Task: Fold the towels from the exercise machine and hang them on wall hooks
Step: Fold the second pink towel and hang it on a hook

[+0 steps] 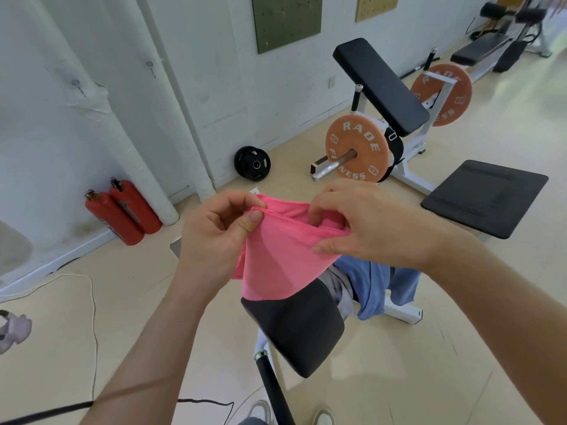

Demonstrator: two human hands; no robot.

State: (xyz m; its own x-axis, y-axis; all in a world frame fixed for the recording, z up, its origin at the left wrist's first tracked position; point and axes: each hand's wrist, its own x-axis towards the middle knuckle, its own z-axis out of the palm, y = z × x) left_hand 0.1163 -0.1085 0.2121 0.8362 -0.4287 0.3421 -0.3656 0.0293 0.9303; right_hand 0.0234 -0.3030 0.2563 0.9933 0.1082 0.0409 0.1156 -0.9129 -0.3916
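Observation:
A pink towel [277, 256] hangs doubled over between my hands, above the black pad [296, 326] of the exercise machine. My left hand [214, 234] pinches its top left corner between thumb and fingers. My right hand [365, 222] grips the top edge on the right, fingers curled into the fold. A blue towel [368, 283] and a grey one [339, 286] lie draped over the machine just behind the pad. Two wall hooks [76, 85] [150, 66] stick out of the white wall at the upper left.
Two red fire extinguishers [125, 210] lean on the wall at left. A black weight plate [252, 163] rests by the pipe. A bench with orange plates [357, 151] stands behind, a black platform [481, 197] to the right. Cables [92, 302] cross the floor at left.

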